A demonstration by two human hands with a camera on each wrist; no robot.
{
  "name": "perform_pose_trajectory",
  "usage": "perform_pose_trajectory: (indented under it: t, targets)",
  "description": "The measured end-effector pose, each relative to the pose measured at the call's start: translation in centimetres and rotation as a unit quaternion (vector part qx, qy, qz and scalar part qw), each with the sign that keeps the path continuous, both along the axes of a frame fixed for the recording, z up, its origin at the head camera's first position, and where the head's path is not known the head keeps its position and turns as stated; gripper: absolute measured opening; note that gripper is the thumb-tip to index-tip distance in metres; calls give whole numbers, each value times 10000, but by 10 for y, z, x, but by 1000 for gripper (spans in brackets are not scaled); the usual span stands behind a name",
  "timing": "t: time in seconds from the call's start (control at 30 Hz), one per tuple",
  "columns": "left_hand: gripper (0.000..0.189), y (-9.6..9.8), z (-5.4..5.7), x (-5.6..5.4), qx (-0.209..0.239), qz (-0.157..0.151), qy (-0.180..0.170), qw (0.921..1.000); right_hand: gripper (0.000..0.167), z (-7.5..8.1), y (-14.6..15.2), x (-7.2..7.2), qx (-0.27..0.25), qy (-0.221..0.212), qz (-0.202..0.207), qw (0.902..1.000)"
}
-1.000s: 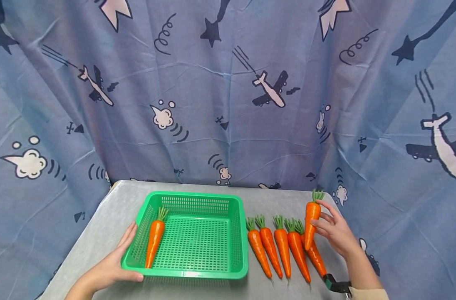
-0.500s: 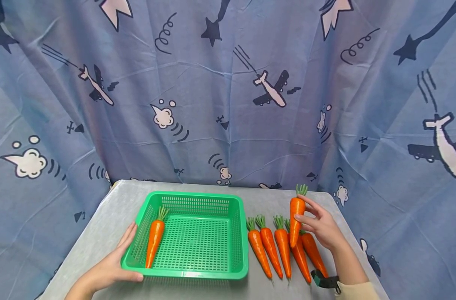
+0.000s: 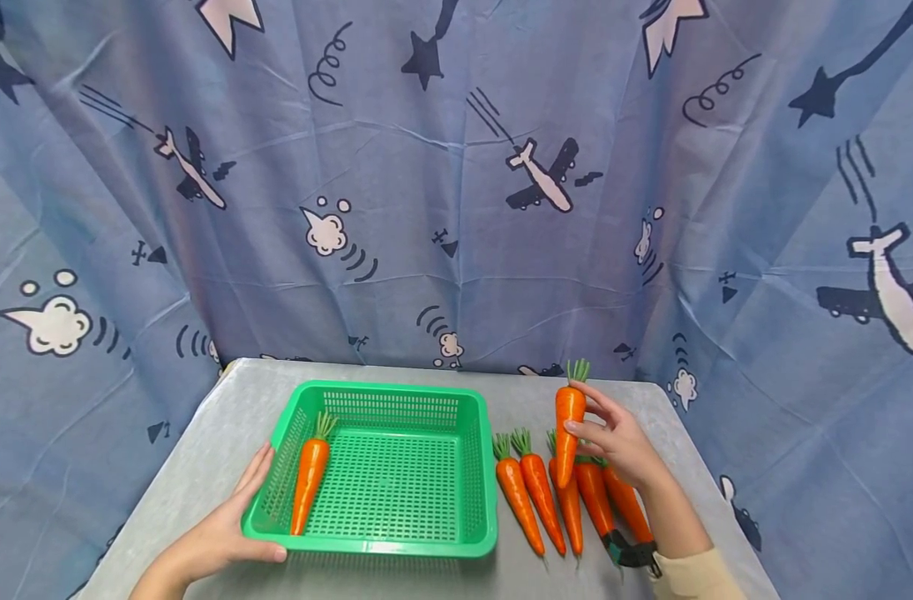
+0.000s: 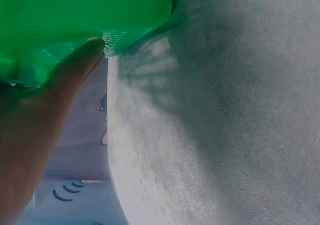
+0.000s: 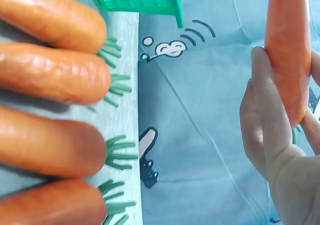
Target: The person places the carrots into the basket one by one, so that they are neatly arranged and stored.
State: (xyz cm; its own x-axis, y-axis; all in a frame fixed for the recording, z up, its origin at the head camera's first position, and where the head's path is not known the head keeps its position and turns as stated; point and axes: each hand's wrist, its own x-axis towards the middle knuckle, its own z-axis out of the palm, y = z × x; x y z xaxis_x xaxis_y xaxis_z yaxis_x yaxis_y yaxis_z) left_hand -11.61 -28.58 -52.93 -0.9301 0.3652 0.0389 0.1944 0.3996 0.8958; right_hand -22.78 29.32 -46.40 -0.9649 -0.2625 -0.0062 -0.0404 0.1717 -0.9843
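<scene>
My right hand (image 3: 625, 446) pinches an orange carrot (image 3: 571, 403) with a green top between thumb and fingers. It is lifted above a row of several carrots (image 3: 522, 510) on the table, its tip pointing down. In the right wrist view the fingers (image 5: 262, 85) lie along both sides of this carrot (image 5: 287, 35). My left hand (image 3: 220, 533) rests against the green plastic basket (image 3: 381, 547) at its near left corner, fingers extended along the side and thumb at the front. One carrot (image 3: 310, 483) lies inside, along the basket's left side.
The basket stands on a table with a pale grey cover (image 3: 239, 392). The carrot row lies close to its right wall, tops toward the back. A blue patterned curtain (image 3: 396, 317) hangs behind the table and along both sides.
My right hand has carried the carrot leftward over the row, toward the basket, and slightly higher. My left hand and the basket have stayed in place.
</scene>
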Motion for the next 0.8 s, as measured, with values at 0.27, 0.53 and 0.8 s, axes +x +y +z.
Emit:
perform_pose_trajectory:
  t: [0.27, 0.53, 0.8]
  targets:
    - [127, -1, 0, 1, 17, -2, 26, 10000, 66, 3, -18, -6, -223, -58, 151, 9996]
    - [128, -1, -1, -1, 122, -12, 158, 9998, 65, 2, -31, -10, -166, -15, 270, 9995]
    - [129, 0, -2, 0, 90, -26, 344, 9994, 65, 2, -45, -14, -275, -20, 482, 9985]
